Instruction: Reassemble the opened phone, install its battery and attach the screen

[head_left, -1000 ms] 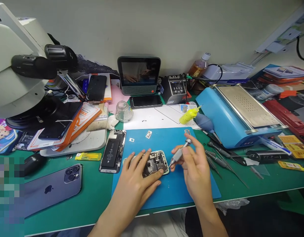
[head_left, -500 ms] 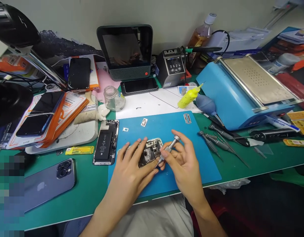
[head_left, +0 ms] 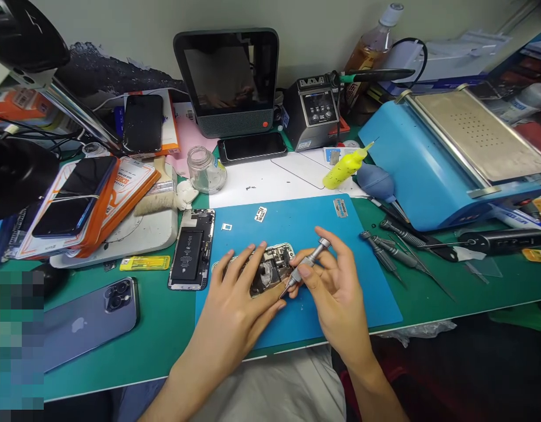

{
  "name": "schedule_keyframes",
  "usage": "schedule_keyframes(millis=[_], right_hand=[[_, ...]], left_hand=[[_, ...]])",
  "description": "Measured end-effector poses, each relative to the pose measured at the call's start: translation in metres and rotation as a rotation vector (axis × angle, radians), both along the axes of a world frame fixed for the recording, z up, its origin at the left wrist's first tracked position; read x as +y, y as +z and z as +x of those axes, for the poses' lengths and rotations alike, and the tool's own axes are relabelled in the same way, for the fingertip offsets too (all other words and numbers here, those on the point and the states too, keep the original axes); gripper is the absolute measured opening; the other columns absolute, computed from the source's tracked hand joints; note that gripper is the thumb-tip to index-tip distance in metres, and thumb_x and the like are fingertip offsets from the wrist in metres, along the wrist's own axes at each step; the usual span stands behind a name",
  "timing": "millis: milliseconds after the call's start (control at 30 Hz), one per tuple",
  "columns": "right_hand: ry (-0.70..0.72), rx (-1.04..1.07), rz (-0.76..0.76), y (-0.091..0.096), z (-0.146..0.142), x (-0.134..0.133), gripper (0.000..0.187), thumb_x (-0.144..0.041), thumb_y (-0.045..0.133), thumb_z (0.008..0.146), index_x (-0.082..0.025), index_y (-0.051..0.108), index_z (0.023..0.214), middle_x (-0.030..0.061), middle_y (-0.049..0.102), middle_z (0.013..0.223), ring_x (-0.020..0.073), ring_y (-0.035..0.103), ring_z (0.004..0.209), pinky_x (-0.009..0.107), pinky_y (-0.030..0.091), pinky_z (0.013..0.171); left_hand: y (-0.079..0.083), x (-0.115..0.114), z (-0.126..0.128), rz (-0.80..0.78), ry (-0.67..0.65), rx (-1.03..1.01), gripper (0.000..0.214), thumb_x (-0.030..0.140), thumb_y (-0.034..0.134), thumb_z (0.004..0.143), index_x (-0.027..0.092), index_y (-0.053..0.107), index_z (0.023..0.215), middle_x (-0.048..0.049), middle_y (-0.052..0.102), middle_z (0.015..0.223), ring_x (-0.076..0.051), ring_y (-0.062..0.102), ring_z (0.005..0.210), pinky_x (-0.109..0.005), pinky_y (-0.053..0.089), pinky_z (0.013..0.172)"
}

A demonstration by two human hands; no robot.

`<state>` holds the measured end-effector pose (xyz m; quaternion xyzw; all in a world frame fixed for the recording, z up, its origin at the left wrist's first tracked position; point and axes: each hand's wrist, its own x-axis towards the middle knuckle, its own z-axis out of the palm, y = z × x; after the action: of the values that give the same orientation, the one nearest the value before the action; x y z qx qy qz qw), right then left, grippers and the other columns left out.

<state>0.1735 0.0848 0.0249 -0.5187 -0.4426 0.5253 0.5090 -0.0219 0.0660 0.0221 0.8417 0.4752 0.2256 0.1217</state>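
Fine screw work, by the look of it; the left hand [head_left: 232, 305] lay spread over the opened phone [head_left: 276, 266] on the blue mat [head_left: 305, 223]; the right hand [head_left: 336, 287] pinched a precision screwdriver [head_left: 309, 261], tip down beside the other's thumb; the next turn called for steadiness; around stretched a green tabletop [head_left: 160, 346], a smart display [head_left: 226, 76] backing onto the pale wall [head_left: 314, 23].

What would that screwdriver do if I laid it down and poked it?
The screwdriver would probably roll, since it looks round. Its shiny grey surface suggests metal, so it may feel stiff and rather heavy for its size.
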Motion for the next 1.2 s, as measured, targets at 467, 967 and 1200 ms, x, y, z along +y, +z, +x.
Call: schedule_keyframes(millis=[467, 967, 1200], right_hand=[[-0.008, 0.050, -0.004, 0.0029, -0.0011, 0.0008, 0.053, -0.039, 0.074, 0.105, -0.035, 0.049, 0.152, 0.0014, 0.076, 0.111, 0.0108, 0.072, 0.065, 0.028, 0.064, 0.059], [0.004, 0.028, 0.023, 0.0019, 0.0000, 0.0017, 0.053, -0.038, 0.074, 0.106, -0.032, 0.049, 0.152, 0.0015, 0.075, 0.109, 0.0104, 0.071, 0.062, 0.026, 0.063, 0.056], [-0.117, -0.131, 0.176, 0.0006, 0.0012, -0.0002, 0.051, -0.028, 0.066, 0.109, -0.032, 0.049, 0.157, 0.0038, 0.075, 0.107, 0.0140, 0.074, 0.072, 0.027, 0.066, 0.059]], left_hand=[[-0.0005, 0.0006, -0.0007, -0.036, -0.020, -0.022, 0.034, 0.027, 0.060, 0.113, 0.036, 0.074, 0.143, -0.0194, 0.044, 0.176, -0.038, 0.044, 0.164, -0.072, 0.039, 0.125], [0.0006, 0.0001, -0.0031, -0.040, -0.026, -0.017, 0.031, 0.029, 0.060, 0.113, 0.035, 0.077, 0.139, -0.0206, 0.045, 0.176, -0.042, 0.048, 0.160, -0.075, 0.043, 0.121], [0.0005, 0.0012, -0.0018, -0.015, -0.022, -0.014, 0.034, 0.030, 0.060, 0.113, 0.036, 0.074, 0.143, -0.0224, 0.046, 0.174, -0.043, 0.049, 0.159, -0.076, 0.045, 0.120]])
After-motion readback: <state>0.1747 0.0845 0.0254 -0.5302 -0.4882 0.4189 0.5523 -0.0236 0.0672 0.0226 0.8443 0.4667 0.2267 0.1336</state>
